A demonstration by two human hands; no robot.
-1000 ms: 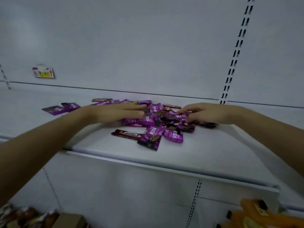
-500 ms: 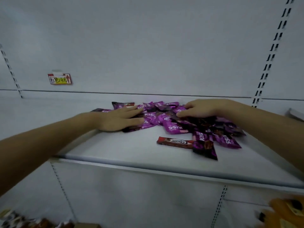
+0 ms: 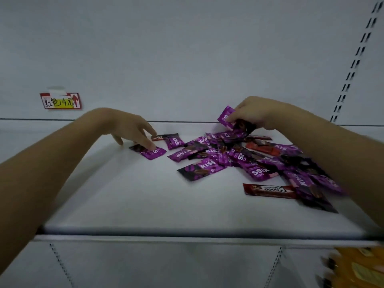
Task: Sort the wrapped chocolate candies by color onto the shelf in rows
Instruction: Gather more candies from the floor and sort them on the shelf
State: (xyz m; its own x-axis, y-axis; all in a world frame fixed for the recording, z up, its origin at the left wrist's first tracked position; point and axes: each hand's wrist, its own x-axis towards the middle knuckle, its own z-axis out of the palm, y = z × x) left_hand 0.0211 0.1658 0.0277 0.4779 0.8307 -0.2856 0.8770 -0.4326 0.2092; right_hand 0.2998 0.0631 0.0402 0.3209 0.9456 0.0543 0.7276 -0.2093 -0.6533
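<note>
Under the white shelf [image 3: 124, 204], below its front right corner, are blurred orange packs [image 3: 357, 267], perhaps snacks. A red candy bar [image 3: 268, 191] lies nearer the front edge, with the purple candy pile [image 3: 239, 161] behind it. The left hand [image 3: 131, 129] presses a loose purple candy [image 3: 152, 152] with straight fingers. At the back edge, the right hand [image 3: 255, 114] pinches a raised purple wrapper [image 3: 226, 117]. A red label [image 3: 60, 100] is on the back wall.

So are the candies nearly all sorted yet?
Not nearly. No rows show on the shelf yet. One purple candy lies a little apart on the left, under the fingertips of the left hand. The right hand pinches a lifted purple wrapper, maybe more than one. Left to do: the mixed heap of purple and red, and the red Choco bar in front.
</note>
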